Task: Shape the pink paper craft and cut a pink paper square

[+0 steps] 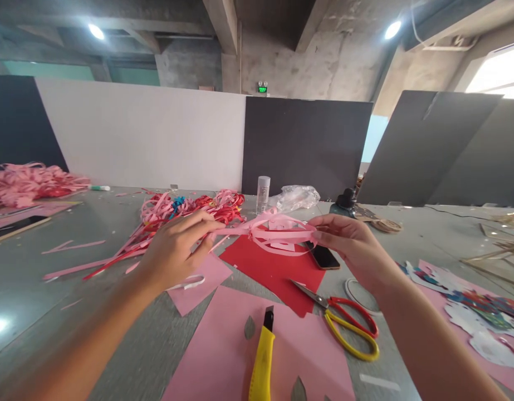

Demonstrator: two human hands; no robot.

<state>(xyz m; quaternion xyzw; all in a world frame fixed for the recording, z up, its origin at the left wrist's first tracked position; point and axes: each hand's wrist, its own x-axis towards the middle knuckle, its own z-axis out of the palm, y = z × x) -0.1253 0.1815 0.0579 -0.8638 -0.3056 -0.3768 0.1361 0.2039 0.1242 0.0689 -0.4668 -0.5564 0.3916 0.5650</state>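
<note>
1. Pink looped paper-strip ornament (263, 233) is held above the red paper sheet (273, 273).
2. Left hand (179, 250) pinches its narrow tail; right hand (351, 239) pinches its looped end.
3. Likely light, springy, crease-prone: grip ends gently.

Pink paper loops (282, 236): stretched between both hands, above the red paper (257, 268)
Left hand (179, 250): fingers pinching the gathered strip end
Right hand (352, 242): fingers gripping the opposite end
Scissors (322, 302): tip over the red paper, handles toward the right forearm
Yellow cutter (263, 356): lying on a pink sheet (215, 356)
Phone (324, 257): near the right hand
Clear bottle (263, 195): upright on the grey surface (131, 356), beside crumpled plastic (299, 197)
</note>
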